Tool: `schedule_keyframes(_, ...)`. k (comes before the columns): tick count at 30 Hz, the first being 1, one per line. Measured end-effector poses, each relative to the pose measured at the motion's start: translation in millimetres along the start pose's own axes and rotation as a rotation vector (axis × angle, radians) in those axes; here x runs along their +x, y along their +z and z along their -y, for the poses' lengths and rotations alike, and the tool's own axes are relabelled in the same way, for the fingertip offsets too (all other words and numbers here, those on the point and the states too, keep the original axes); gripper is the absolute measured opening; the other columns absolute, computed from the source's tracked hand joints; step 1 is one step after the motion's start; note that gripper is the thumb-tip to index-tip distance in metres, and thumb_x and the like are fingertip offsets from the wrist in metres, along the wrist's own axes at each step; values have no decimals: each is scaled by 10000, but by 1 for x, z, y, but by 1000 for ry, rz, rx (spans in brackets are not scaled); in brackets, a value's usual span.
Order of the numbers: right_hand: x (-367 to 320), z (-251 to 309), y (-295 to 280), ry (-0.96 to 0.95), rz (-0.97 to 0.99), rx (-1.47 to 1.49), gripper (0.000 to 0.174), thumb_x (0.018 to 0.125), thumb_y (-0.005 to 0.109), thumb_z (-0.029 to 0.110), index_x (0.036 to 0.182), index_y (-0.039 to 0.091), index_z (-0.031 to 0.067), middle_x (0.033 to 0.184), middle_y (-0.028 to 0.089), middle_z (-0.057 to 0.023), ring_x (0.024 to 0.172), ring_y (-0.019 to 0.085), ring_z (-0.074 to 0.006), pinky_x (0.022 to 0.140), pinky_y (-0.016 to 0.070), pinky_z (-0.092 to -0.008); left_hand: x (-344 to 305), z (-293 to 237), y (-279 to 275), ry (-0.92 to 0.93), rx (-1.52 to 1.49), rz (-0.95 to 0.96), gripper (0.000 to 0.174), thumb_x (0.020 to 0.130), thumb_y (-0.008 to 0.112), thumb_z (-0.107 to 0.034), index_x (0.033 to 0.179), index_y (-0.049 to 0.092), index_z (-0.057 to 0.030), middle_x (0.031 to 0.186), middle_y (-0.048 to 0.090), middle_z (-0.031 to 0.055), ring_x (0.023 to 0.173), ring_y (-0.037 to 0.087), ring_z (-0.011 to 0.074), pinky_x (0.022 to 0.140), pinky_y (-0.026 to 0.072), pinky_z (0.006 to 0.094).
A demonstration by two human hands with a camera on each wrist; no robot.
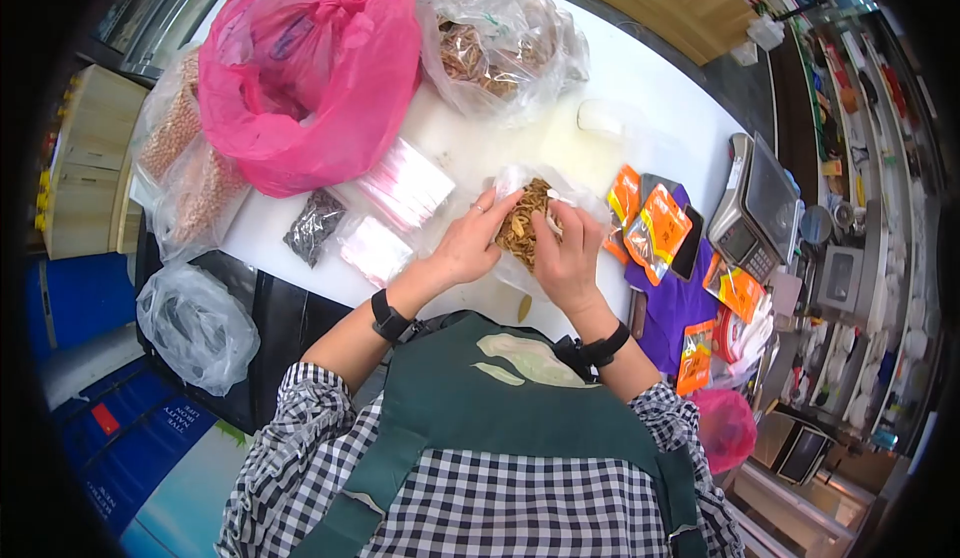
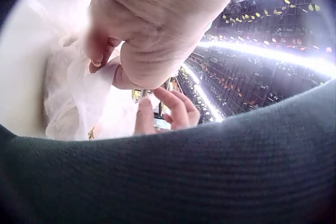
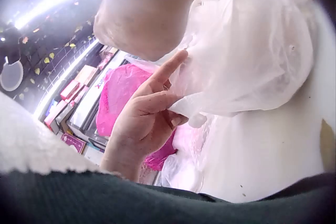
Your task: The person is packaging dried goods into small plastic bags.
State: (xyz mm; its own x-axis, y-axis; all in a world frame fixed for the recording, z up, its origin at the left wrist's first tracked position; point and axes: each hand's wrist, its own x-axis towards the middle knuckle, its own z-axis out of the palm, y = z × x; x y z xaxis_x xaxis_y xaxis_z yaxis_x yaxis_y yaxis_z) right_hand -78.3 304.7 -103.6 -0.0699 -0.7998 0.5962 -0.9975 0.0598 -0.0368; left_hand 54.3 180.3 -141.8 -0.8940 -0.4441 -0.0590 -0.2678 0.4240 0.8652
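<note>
A clear plastic bag (image 3: 247,50) of small dried brown pieces (image 1: 520,230) lies between my hands, its mouth spread. My left hand (image 1: 468,243) pinches the bag's edge at the left, its index finger stretched along the film, as the right wrist view shows. From the right, my right hand (image 1: 568,258) reaches over the mouth with bent fingers, thumb and fingertips down at the dried pieces. I cannot tell whether a piece is between those fingertips. One loose brown piece (image 1: 524,307) rests on the white table (image 1: 660,88) near the apron.
At the back stand a pink bag (image 1: 310,128) and a clear bag (image 1: 500,48) of similar brown pieces. Small plastic bags (image 1: 405,183) and a dark-filled packet (image 1: 315,226) lie left. Orange packets (image 1: 657,233), a phone (image 1: 688,243) and a scale (image 1: 750,208) are right.
</note>
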Motion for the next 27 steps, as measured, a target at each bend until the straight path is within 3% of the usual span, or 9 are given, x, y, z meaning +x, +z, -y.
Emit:
schedule_keyframes(4,4,1,0,-122,115,267,255,709,613,5,961,642,-26,1096,578,-163,1076,524,-320,905,461,-439,-3,-1,-5,-45,-88,30,845,702,505,81,1499,334,-144,1474,348,231,1307,411,413,990,441,390)
schedule_keyframes(9,-28,-41,44,210,379,157,242,732,635,-6,973,658,-17,1151,556,-217,1115,512,-409,921,483,-470,3,0,-1,16,-13,-4,846,709,503,70,1500,320,-170,1465,343,249,1262,454,437,1009,440,442)
schedule_keyframes(12,-29,-61,37,381,491,154,204,777,627,60,959,632,-32,1215,536,-230,1164,501,-397,895,509,-461,3,0,-2,14,12,16,843,709,494,75,1500,319,-161,1466,343,249,1272,443,439,1019,431,440)
schedule_keyframes(13,-30,-64,35,469,545,201,262,811,612,68,1054,615,-30,1263,525,-201,1193,501,-366,896,513,-455,4,0,-2,27,23,21,841,708,490,78,1499,320,-153,1463,346,250,1276,438,441,1022,427,440)
schedule_keyframes(20,-12,-57,23,658,600,113,360,819,586,60,1163,568,-47,1230,551,-197,1176,530,-362,895,515,-448,5,-2,-6,20,14,52,852,703,496,78,1505,318,-149,1473,340,243,1319,393,422,1042,403,407)
schedule_keyframes(22,-9,-53,28,114,309,11,373,796,572,28,1148,559,-95,1179,564,-211,1157,548,-355,872,534,-418,5,-5,-6,39,-17,39,844,708,497,77,1502,327,-153,1464,350,238,1311,401,425,1027,417,402)
schedule_keyframes(25,-5,-44,44,-103,344,-79,318,772,563,1,1064,577,-124,1188,553,-214,1164,538,-347,896,530,-389,5,-7,-2,7,28,37,832,702,498,81,1487,352,-153,1411,403,220,1260,441,432,985,445,407)
schedule_keyframes(26,-8,-47,51,-101,340,-78,318,772,563,1,1064,577,-124,1188,553,-214,1164,538,-347,896,530,-389,5,-7,-3,8,32,38,832,702,498,81,1487,352,-153,1411,403,220,1260,441,432,985,445,407)
schedule_keyframes(27,-10,-50,56,107,497,-49,277,768,570,2,1016,590,-121,1212,544,-210,1182,520,-344,915,522,-389,6,-7,-6,65,46,74,777,714,517,65,1452,399,-145,1393,428,211,1185,500,422,956,467,411)
